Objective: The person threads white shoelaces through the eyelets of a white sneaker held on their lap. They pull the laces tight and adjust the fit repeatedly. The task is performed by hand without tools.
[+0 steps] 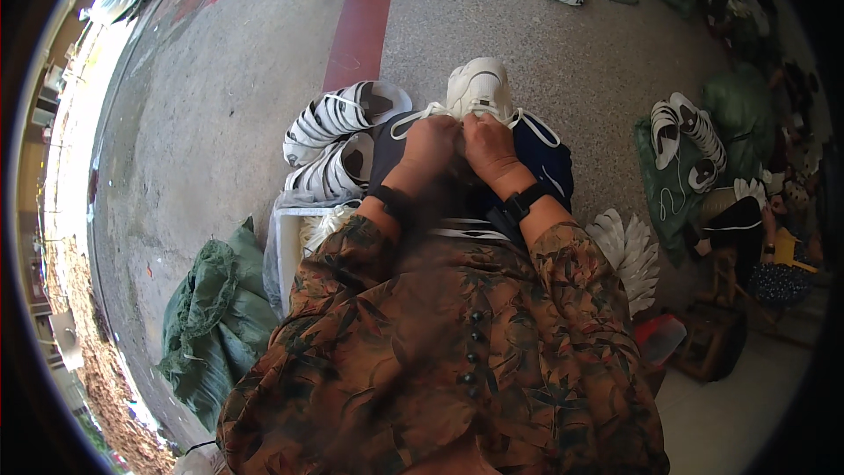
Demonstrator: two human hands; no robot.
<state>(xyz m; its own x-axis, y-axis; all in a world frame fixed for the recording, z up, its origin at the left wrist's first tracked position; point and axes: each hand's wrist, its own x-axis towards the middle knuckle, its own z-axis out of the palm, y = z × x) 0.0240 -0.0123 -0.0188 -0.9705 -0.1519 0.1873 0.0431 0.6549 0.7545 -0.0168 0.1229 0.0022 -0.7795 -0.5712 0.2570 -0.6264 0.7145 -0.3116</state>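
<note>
A cream-white sneaker (479, 86) rests at my lap, toe pointing away from me. Its white shoelace (540, 127) spreads in loops to both sides of my hands. My left hand (430, 151) is closed at the sneaker's near end, fingers bent around the lace. Close beside it, my right hand (490, 146) pinches the lace at the throat of the shoe. My fingers hide the shoe's heel and part of the lacing. Both wrists carry dark bands.
Striped white shoes (327, 123) are stacked at my left, above a white box (288, 251) holding white laces. A green sack (220, 299) lies lower left. Bundled white laces (626, 255) hang at my right. Farther right, shoes (694, 136) lie on green sacking, near another person (782, 273).
</note>
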